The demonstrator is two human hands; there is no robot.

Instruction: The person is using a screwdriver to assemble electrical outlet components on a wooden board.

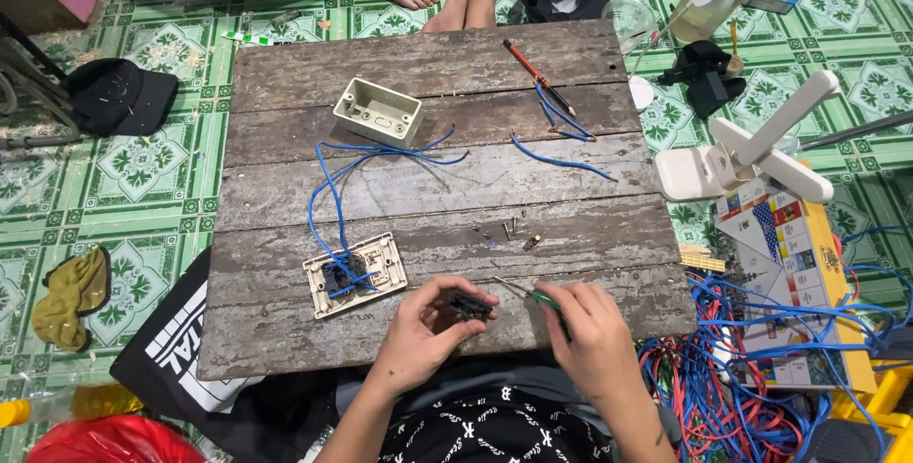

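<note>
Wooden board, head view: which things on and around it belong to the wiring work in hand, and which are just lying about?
In use: left hand holding small black switch module; right hand with green-handled screwdriver; cream faceplate; blue wires; loose screws; cream wall box.

Lying about: black cap; white fan; yellow cloth.

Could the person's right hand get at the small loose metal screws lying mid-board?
Probably yes: the screws lie just beyond the right hand with only bare board between, though that hand already holds a green-handled screwdriver.
</note>
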